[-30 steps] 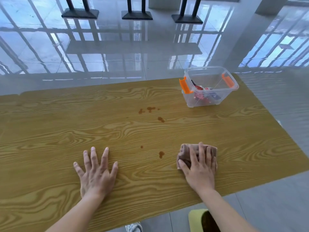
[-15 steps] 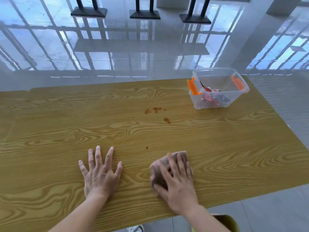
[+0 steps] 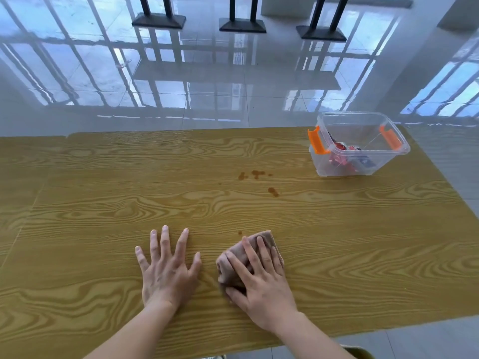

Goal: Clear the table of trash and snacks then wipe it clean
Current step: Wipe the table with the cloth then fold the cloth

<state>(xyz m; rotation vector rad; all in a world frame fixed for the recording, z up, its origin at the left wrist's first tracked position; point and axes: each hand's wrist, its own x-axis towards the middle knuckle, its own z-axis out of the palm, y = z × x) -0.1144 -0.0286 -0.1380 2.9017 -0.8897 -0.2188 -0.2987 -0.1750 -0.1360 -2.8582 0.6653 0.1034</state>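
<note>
A wood-grain table [image 3: 103, 203] fills the lower view. My right hand [image 3: 261, 283] presses flat on a crumpled brownish cloth [image 3: 234, 257] near the table's front edge, fingers spread over it. My left hand [image 3: 167, 270] lies flat on the bare wood just to the left, fingers apart, holding nothing. Brown stains [image 3: 255, 174] mark the middle of the table, with one more spot [image 3: 273, 191] lower right and a tiny dot [image 3: 240, 232] just above the cloth. A clear plastic bin [image 3: 326, 164] with orange latches at the back right holds red snack wrappers [image 3: 339, 158].
Glossy tiled floor [image 3: 207, 86] lies beyond the table's far edge, with three dark stand bases [image 3: 242, 24] further back. A seam [image 3: 39, 193] splits off the table's left part. Something yellowish [image 3: 360, 352] shows below the front edge.
My right hand slid the cloth leftward along the front of the table, over a stain that no longer shows. My left hand stayed flat in place.
</note>
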